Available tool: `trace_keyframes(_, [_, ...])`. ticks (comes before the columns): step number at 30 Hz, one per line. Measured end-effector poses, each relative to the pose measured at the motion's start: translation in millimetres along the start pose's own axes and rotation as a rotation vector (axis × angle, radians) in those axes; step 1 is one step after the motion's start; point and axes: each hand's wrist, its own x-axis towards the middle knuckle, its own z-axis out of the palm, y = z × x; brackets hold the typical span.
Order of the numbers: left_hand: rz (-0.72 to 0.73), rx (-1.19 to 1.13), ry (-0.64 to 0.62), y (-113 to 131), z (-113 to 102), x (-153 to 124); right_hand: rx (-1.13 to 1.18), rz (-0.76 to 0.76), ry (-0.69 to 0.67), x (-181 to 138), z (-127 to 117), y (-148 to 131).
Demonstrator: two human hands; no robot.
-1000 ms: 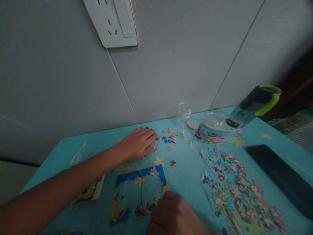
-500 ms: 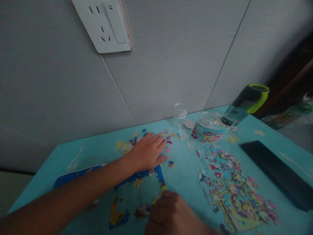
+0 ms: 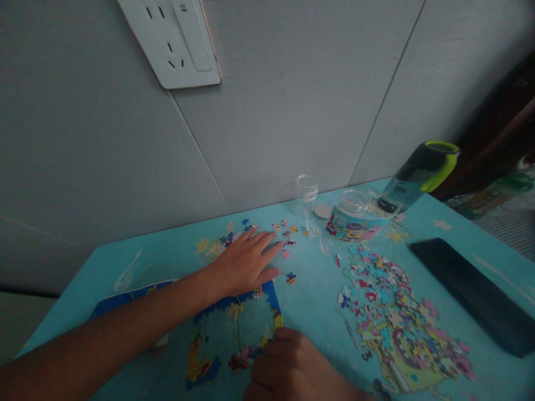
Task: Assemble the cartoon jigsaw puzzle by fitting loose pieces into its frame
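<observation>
Left hand (image 3: 246,262) is palm-down with fingers fanned wide near some knobbly little jigsaw pieces (image 3: 288,228), while the right hand (image 3: 288,362) is curled up fist-like and I honestly can't tell if anything's in it. The half-built jigsaw border (image 3: 200,362), a flat, hollow square with bumpy inner edges, sits between them on the smooth turquoise counter (image 3: 311,306), left of a messy multicoloured jigsaw heap (image 3: 397,312).

We cannot tell whether the curled right hand (image 3: 292,365) holds anything (its fingertips are hidden), nor what lies beneath the left hand (image 3: 246,264). The left forearm (image 3: 142,323) covers part of the blue-edged sheet (image 3: 119,299); our view's top edge crops the wall socket (image 3: 178,47).
</observation>
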Motion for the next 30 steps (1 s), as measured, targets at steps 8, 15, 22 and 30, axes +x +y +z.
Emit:
trace_keyframes(8, [-0.014,-0.01,0.007,-2.4,-13.2,-1.3,0.003,-0.008,0.018,2.7,-6.0,2.2])
trace_keyframes(15, [-0.018,-0.027,0.015,-16.2,-17.3,-13.6,-0.027,-0.033,-0.031,-0.7,-2.5,1.6])
trace_keyframes(22, [-0.032,-0.093,0.06,-13.9,-19.2,-13.9,0.008,-0.004,-0.037,0.3,-6.1,0.9])
trace_keyframes(30, [0.093,-0.145,0.044,5.3,-13.9,-1.2,-0.005,-0.024,0.086,4.5,-10.8,-0.4])
